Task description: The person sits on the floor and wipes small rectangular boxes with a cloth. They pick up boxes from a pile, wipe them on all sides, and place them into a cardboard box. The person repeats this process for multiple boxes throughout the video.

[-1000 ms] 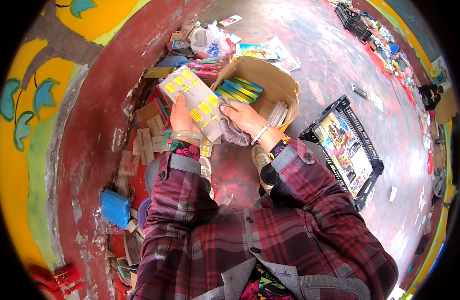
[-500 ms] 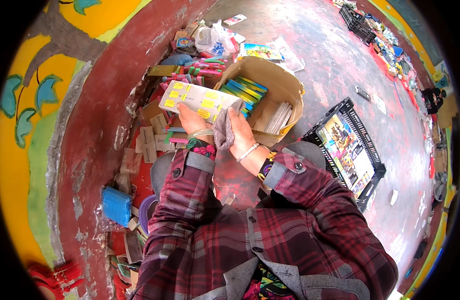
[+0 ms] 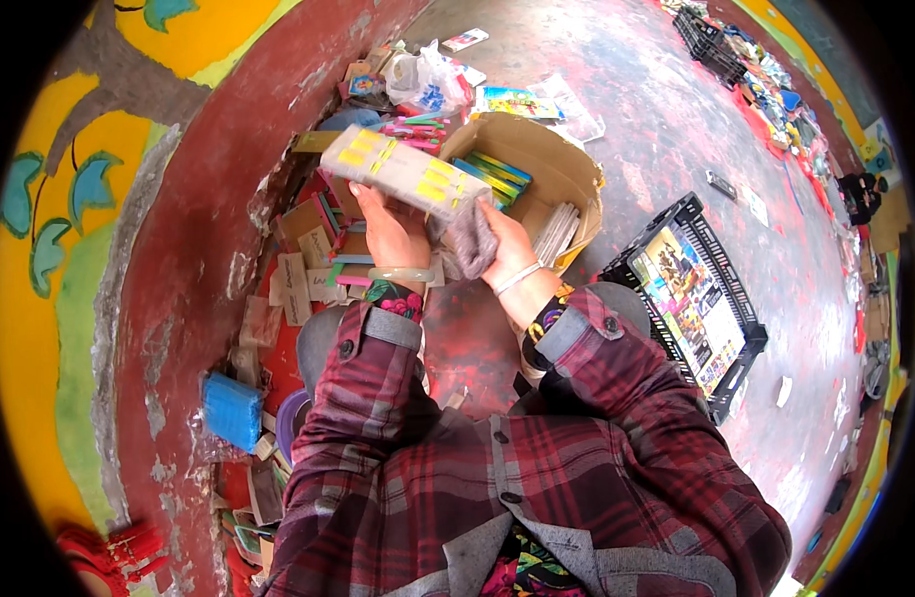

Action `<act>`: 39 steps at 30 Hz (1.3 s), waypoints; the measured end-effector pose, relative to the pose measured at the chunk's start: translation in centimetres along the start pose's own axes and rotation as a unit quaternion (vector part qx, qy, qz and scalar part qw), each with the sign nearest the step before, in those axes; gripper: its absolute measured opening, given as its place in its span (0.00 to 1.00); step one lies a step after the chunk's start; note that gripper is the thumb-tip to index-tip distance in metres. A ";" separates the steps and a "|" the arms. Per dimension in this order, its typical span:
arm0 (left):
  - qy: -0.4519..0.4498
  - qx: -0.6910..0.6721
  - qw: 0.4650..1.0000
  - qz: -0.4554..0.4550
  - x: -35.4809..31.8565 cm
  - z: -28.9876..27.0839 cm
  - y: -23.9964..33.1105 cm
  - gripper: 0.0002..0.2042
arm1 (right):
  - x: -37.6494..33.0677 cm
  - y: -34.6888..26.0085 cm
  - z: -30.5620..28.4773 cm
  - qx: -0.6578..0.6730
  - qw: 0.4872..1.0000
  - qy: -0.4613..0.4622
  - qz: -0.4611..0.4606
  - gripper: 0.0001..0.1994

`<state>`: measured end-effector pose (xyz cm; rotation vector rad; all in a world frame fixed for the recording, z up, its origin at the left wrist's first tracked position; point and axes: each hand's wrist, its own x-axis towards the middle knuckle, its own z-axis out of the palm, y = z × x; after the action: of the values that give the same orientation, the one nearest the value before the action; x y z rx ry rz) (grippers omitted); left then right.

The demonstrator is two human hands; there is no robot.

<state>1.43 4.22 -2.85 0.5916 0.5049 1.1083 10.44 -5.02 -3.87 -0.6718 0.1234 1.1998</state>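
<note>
A long pale grey box (image 3: 393,169) with yellow printed patches is held up in front of me, tilted down toward the right. My left hand (image 3: 396,234) grips it from below along the near side, its fingers partly hidden beneath. At the right end, my right hand (image 3: 507,247) is closed on a grey-purple cloth (image 3: 469,239), which lies against the box. Just beyond stands an open cardboard box (image 3: 537,149), holding several blue, green and yellow slim packs (image 3: 504,177) and a pale stack (image 3: 557,234).
A black plastic crate (image 3: 728,269) with colourful printed sheets stands at the right. Along the red wall on the left lie pink and green pieces (image 3: 412,129), a white plastic bag (image 3: 427,80), small cartons (image 3: 294,284), a blue bundle (image 3: 232,411) and a purple round container (image 3: 291,418).
The pale box has rolled in my hands and its far end has risen slightly. My right hand and the cloth have shifted to the right.
</note>
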 end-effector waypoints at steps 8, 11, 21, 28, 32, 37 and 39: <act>-0.129 0.037 0.990 0.044 0.8 0.7 0.8 0.40 | -1.2 -2.5 -1.2 -0.005 0.969 -0.185 0.161 0.15; -0.204 0.039 0.977 0.048 0.3 0.9 2.2 0.35 | -3.2 -2.3 1.1 -0.088 0.960 -0.207 0.167 0.15; -0.039 0.073 0.994 0.064 0.3 0.8 3.0 0.26 | -1.3 -4.2 0.5 -0.417 0.908 -0.038 -0.025 0.15; 0.074 0.046 0.994 -0.058 0.8 0.5 1.8 0.22 | -3.4 -5.4 2.9 -0.382 0.845 -0.104 -0.359 0.21; 0.020 0.148 0.989 -0.016 0.1 0.4 -0.3 0.21 | -2.9 -2.0 2.1 -0.627 0.691 -0.059 -0.355 0.24; -0.020 0.207 0.977 0.050 -0.7 0.0 -1.3 0.25 | -2.2 -1.0 0.9 -0.632 0.676 0.017 -0.378 0.17; -0.034 0.312 0.944 0.100 -0.1 -1.1 -1.9 0.24 | -2.4 -1.1 1.2 -0.618 0.679 0.018 -0.396 0.16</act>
<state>1.97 3.76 -4.88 1.2539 0.7555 1.1086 10.22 -6.51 -1.45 -1.7028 -0.9758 0.2374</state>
